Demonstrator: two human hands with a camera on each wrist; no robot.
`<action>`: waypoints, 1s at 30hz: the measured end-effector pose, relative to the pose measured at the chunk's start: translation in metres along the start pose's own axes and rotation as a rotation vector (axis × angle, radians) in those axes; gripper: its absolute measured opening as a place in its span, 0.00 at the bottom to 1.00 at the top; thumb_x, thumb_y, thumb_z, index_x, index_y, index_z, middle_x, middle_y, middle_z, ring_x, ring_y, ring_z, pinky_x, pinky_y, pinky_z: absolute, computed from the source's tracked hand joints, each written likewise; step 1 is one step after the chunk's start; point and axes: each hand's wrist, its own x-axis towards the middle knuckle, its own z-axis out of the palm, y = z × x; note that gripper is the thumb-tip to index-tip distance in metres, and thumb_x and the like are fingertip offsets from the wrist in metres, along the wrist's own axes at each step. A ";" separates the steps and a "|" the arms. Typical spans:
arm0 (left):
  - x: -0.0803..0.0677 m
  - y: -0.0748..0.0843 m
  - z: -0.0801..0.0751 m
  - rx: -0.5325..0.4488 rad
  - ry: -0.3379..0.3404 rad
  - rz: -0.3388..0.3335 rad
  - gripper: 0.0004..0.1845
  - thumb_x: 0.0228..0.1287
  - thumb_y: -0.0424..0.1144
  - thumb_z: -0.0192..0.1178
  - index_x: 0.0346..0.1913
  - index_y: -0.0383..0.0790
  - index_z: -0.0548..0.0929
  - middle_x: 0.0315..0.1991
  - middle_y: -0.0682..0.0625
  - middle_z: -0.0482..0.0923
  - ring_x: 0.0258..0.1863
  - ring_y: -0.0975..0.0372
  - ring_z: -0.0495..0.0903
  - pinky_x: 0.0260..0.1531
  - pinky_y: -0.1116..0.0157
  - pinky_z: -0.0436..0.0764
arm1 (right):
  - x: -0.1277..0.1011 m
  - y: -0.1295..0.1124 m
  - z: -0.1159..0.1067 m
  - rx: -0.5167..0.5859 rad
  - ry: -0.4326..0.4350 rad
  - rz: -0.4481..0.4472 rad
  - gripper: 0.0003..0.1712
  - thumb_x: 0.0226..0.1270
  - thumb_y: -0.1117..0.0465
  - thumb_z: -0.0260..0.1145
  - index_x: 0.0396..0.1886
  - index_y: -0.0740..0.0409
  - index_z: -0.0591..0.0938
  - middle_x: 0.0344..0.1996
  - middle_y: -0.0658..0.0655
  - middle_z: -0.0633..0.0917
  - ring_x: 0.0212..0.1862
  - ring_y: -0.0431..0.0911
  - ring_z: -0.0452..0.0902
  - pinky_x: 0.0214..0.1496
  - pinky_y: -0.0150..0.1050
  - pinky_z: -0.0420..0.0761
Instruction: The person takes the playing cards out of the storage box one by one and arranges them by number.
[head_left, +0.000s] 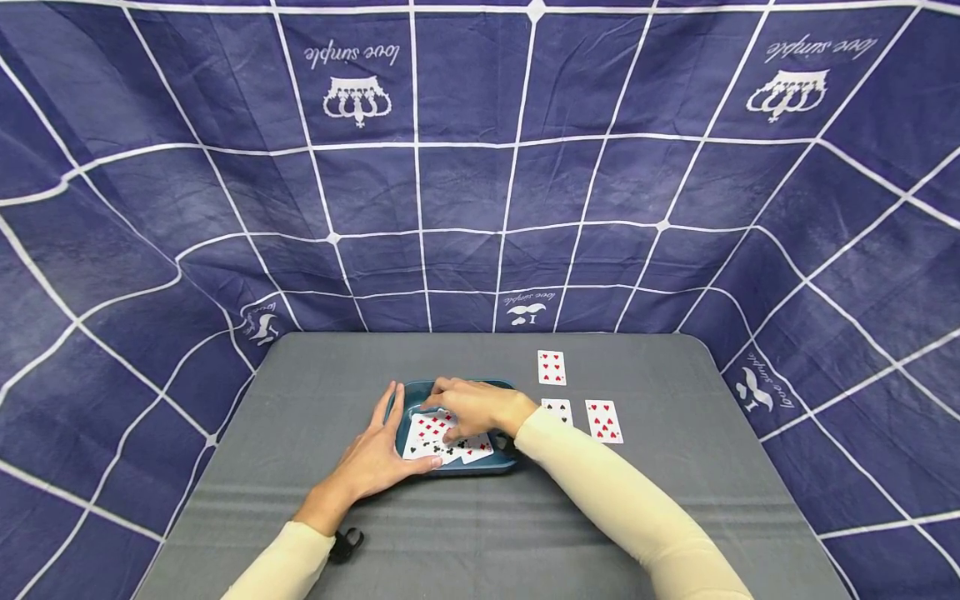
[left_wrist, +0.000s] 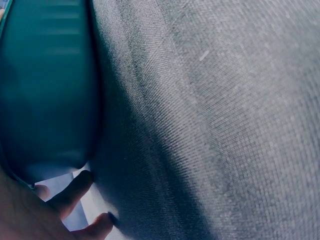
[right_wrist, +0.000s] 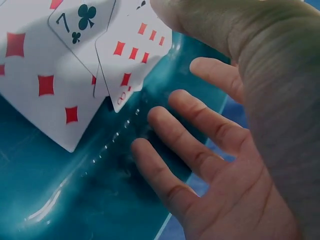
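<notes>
Head cam: left hand [head_left: 378, 457] flat vs tray [head_left: 480, 468]; only R-wrist cam shows right hand [right_wrist: 235, 150] fingers spread, relaxed, by 7 of clubs [right_wrist: 80, 22].

Head view high above table [head_left: 300, 500]; wrist views close, perhaps sharing teal tray [right_wrist: 75, 200].

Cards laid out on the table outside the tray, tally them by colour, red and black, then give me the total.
Red cards: 2, one farther back and one at the right
Black cards: 1, partly hidden by the right sleeve
Total: 3
</notes>
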 end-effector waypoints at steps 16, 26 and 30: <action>0.000 0.000 0.000 0.008 0.008 0.003 0.83 0.57 0.84 0.77 0.99 0.54 0.35 1.00 0.48 0.36 0.71 0.30 0.85 0.59 0.30 0.86 | 0.016 -0.006 0.018 -0.114 -0.006 0.018 0.39 0.76 0.48 0.86 0.83 0.44 0.85 0.69 0.51 0.86 0.66 0.44 0.86 0.69 0.42 0.90; 0.001 0.000 0.000 0.005 0.004 -0.003 0.83 0.57 0.84 0.77 0.99 0.52 0.38 1.00 0.48 0.36 0.74 0.28 0.83 0.61 0.27 0.85 | 0.019 -0.005 0.020 -0.128 0.019 0.018 0.35 0.77 0.51 0.85 0.80 0.45 0.87 0.63 0.51 0.88 0.60 0.42 0.87 0.63 0.38 0.90; 0.001 -0.001 0.001 0.003 0.005 -0.004 0.83 0.57 0.84 0.77 0.99 0.51 0.39 1.00 0.47 0.36 0.74 0.28 0.83 0.62 0.27 0.85 | 0.019 -0.005 0.020 -0.134 0.022 0.023 0.34 0.77 0.52 0.84 0.80 0.45 0.87 0.63 0.51 0.88 0.60 0.42 0.88 0.63 0.38 0.91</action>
